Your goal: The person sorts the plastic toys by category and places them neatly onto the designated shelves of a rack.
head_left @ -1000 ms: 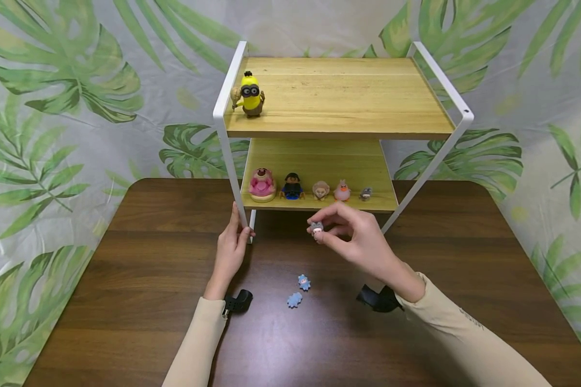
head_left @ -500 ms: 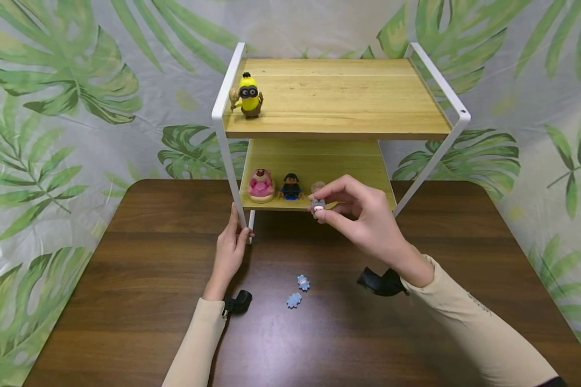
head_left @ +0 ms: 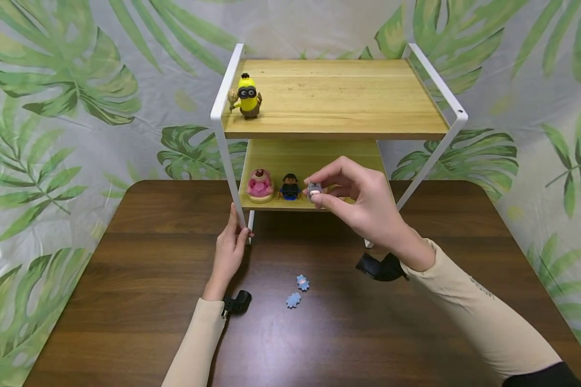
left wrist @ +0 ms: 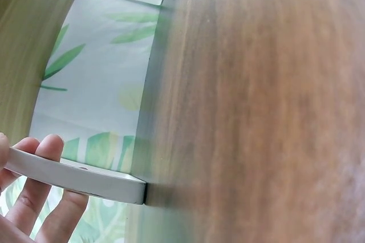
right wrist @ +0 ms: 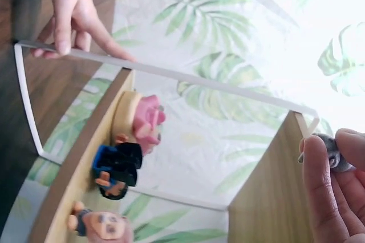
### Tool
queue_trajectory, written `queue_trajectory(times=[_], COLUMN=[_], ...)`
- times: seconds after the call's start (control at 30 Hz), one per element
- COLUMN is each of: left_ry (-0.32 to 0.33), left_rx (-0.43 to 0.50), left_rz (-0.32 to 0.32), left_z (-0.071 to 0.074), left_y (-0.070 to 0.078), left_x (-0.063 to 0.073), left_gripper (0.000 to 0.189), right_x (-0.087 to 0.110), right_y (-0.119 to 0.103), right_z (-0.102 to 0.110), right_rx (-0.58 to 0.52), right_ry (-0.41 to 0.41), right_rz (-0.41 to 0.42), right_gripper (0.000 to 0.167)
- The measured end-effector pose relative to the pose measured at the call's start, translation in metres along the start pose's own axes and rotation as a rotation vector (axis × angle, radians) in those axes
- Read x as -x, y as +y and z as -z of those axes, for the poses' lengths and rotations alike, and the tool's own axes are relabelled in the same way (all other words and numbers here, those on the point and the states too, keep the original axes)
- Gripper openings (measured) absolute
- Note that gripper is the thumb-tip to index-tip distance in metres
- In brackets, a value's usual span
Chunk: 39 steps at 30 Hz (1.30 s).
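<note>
My right hand [head_left: 363, 201] pinches a small grey figurine [head_left: 314, 190] with a pale face between thumb and fingertips, in front of the lower shelf. In the right wrist view the same grey figurine [right wrist: 337, 153] is partly covered by fingers. My left hand [head_left: 229, 252] grips the white metal leg [head_left: 230, 177] of the two-tier shelf at its lower left; the left wrist view shows fingers curled round the white bar [left wrist: 85, 180]. On the lower shelf sit a pink bear [head_left: 260, 186] and a dark-haired figure [head_left: 290, 187]. A round-faced figurine [right wrist: 105, 226] stands beside them in the right wrist view.
A yellow minion figure [head_left: 248, 97] stands at the left of the upper wooden shelf [head_left: 339, 97]. Two small light-blue pieces [head_left: 302, 282] lie on the brown table [head_left: 140, 301]. A leaf-print cloth [head_left: 77, 134] hangs behind.
My right hand has risen from below the lower shelf's front edge to in front of that shelf, carrying the grey figurine. It now hides the figurines on the right. My left hand stays put.
</note>
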State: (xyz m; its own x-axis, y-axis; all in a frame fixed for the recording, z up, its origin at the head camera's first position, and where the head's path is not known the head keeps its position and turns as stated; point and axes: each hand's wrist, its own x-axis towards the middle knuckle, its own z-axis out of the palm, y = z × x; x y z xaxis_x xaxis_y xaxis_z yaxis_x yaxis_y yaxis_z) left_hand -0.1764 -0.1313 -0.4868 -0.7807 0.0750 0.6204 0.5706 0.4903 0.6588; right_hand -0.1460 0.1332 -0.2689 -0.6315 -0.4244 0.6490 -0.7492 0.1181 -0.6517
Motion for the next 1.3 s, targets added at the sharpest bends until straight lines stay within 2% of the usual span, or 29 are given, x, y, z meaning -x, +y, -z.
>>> queue_trajectory(times=[0.67,1.3], left_ry=[0.009,0.008], left_rx=[0.002,-0.002], left_rz=[-0.012,-0.013], left_z=[-0.001,-0.001], left_y=[-0.002,-0.002], left_x=[0.0,0.001], left_gripper=[0.094,0.094], right_x=[-0.036,-0.055], right_y=[-0.018,-0.02], right_z=[0.002,0.005], right_rx=[0.005,-0.047], right_ry=[-0.003,0.036], right_rz=[0.113,0.103], right_gripper=[0.02,0.019])
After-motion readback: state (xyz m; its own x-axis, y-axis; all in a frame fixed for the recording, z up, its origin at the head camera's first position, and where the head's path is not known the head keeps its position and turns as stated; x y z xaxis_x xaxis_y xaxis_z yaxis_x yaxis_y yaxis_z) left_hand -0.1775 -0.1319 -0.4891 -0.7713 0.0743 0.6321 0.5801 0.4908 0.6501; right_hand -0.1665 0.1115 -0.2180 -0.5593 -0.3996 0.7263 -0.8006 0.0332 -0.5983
